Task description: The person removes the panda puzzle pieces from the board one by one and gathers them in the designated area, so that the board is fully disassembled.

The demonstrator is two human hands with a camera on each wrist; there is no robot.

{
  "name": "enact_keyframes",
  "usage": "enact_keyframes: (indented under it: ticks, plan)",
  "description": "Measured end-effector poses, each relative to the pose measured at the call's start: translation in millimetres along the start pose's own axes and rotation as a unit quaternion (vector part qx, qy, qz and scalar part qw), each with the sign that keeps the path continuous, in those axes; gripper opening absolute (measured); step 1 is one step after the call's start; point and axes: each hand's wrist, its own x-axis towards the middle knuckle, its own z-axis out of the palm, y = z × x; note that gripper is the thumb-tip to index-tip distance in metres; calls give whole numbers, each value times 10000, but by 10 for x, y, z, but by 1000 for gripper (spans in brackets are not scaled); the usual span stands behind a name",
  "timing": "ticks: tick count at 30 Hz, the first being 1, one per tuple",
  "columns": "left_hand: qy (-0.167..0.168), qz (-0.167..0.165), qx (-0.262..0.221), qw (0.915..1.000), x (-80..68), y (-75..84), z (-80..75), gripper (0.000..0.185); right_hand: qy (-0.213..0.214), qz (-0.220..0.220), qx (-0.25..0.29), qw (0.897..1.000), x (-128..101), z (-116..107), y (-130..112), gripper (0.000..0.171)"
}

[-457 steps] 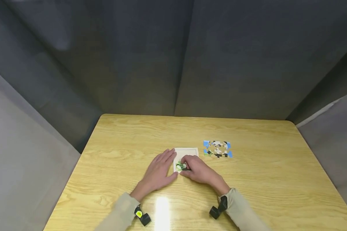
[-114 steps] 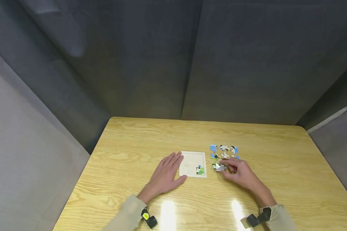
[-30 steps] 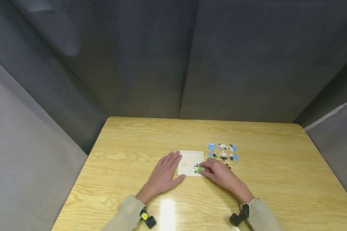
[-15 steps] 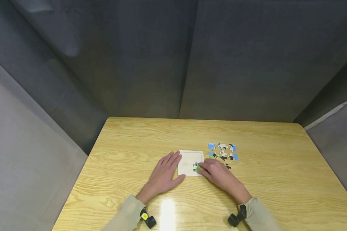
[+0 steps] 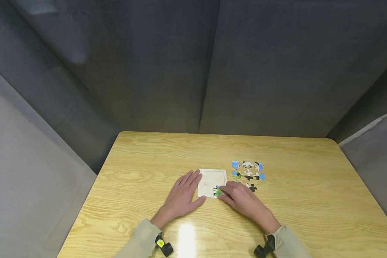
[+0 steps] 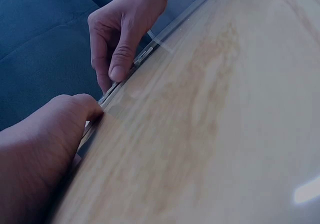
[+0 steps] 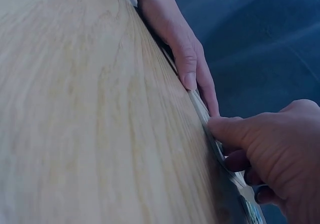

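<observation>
A square white puzzle tray [image 5: 209, 177] lies on the table in the head view. One jigsaw piece [image 5: 217, 191] with green, blue, black and white print is in its lower right part. The thumb and fingers of my right hand [image 5: 243, 200] pinch this piece at its right side and partly cover it. My left hand [image 5: 182, 195] rests along the tray's left edge, fingers straight, thumb apart at the near edge. Both wrist views look low along the tabletop; there the left hand [image 6: 47, 144] and right hand [image 7: 280, 154] meet the thin tray's edge.
Right of the tray, loose panda-picture jigsaw pieces [image 5: 248, 172] lie in rows. A black-and-white piece [image 5: 252, 187] lies nearest my right hand, which partly hides that row. The wooden table [image 5: 148, 154] ends at dark curtains [image 5: 158, 89].
Green pieces from the tray's lower left now lie in the loose nearest row. My right hand came from that row to the last tray piece and has shifted it slightly left. Left hand stays.
</observation>
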Motion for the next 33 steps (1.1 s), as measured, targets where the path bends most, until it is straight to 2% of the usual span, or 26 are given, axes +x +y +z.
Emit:
enact_keyframes:
  ticks: [7,16,25,33]
  plan:
    - [-7,-9,-9,10000,-16,-16,20,82,-103,26,251,9996,-20,1,-17,23]
    - [-118,-117,-15,9999,-9,-22,33,82,-397,459,1029,9928,-17,-33,23,26]
    - [-101,-108,10,9999,3,-27,42,83,-184,362,1279,9910,-33,-41,73,30]
    - [-77,-80,76,9999,12,-36,44,83,-152,503,1354,9894,-56,-137,114,30]
